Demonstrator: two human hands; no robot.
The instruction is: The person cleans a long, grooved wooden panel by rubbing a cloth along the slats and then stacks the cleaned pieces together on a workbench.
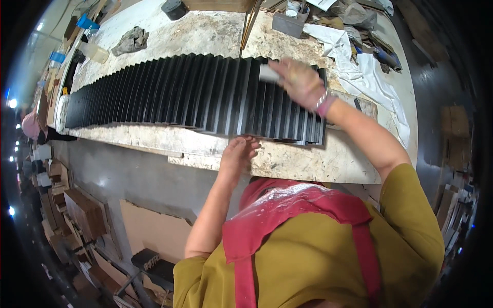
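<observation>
A long row of black slats (154,95) lies side by side across the worktable, overlapping and fanned in a slight curve. My right hand (300,84), blurred by motion, is over the right part of the row. It is closed on a pale flat rectangular pad (268,73), whose kind I cannot make out. My left hand (239,154) is at the row's near edge, right of the middle. Its fingers are curled at the near end of a black slat and seem to grip it; the contact is partly hidden.
White cloth (367,77), a grey box (289,24) and mixed clutter lie at the table's far right. A crumpled grey rag (131,41) and a dark round container (174,9) are at the far left. Cardboard (154,228) and boards stand on the floor at the lower left.
</observation>
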